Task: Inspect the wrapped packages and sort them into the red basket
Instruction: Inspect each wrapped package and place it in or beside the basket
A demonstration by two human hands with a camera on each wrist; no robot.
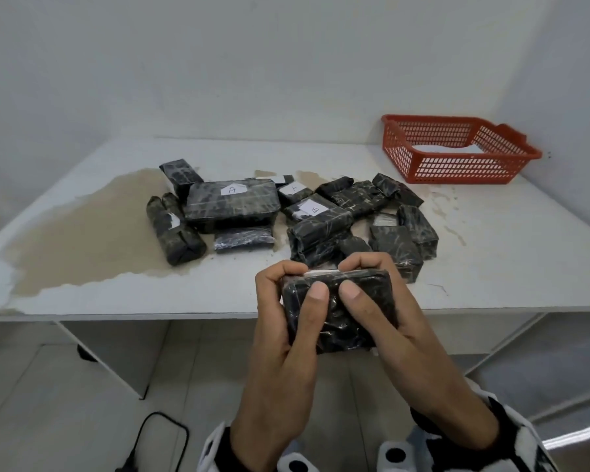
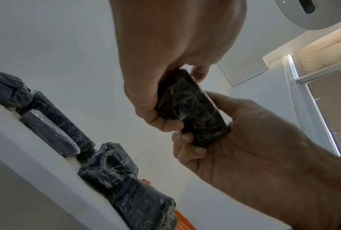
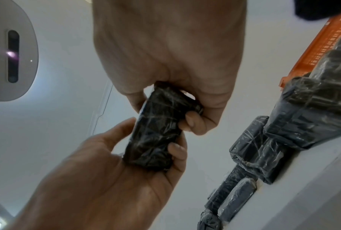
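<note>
Both hands hold one small black package wrapped in glossy film [image 1: 341, 318] in front of the table's near edge, above the floor. My left hand [image 1: 297, 284] grips its left side, thumb on the near face and fingers curled over the top. My right hand [image 1: 361, 277] grips the right side the same way. A white strip shows along its top edge. The wrist views show the package [image 2: 193, 112] [image 3: 157, 132] end-on between the left hand [image 2: 165, 101] [image 3: 126, 179] and the right hand [image 2: 244, 140] [image 3: 203, 112]. The red basket [image 1: 464, 168] stands at the table's far right.
Several black wrapped packages lie piled mid-table, among them a large one labelled A [image 1: 232, 206] and one labelled B [image 1: 317, 212]. A brown patch [image 1: 92, 240] marks the white table [image 1: 491, 253] on the left. A black cable [image 1: 157, 437] lies on the floor.
</note>
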